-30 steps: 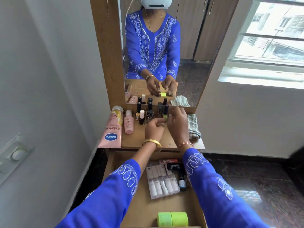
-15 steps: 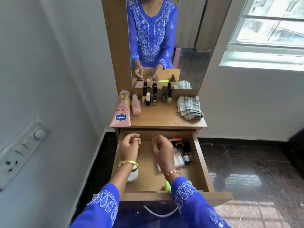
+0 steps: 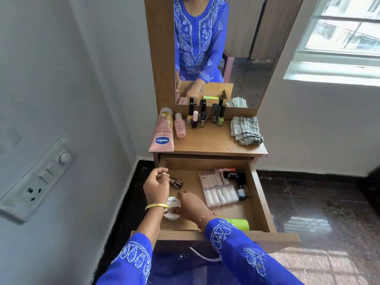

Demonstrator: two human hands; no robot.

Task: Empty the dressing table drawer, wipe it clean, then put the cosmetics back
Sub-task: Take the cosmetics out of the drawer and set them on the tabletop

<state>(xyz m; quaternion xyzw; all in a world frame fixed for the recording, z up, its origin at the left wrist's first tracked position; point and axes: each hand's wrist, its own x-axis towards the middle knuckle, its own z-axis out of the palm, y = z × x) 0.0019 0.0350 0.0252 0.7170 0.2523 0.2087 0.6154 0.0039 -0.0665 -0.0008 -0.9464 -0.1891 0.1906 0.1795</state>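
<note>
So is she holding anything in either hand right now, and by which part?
The left hand pinches a small brown bottle by its cap end. The right hand rests on a white jar; a grip cannot be told.

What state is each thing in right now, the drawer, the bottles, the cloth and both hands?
Drawer: pulled open, some cosmetics inside.
Small brown bottle: lying on its side in the drawer.
White jar: in the drawer, partly hidden by hands.
Nail polish bottles: upright on the tabletop.
Pink tube: lying flat.
Cloth: crumpled, unused.
Left hand: curled, nothing visibly held.
Right hand: grip unclear.
</note>
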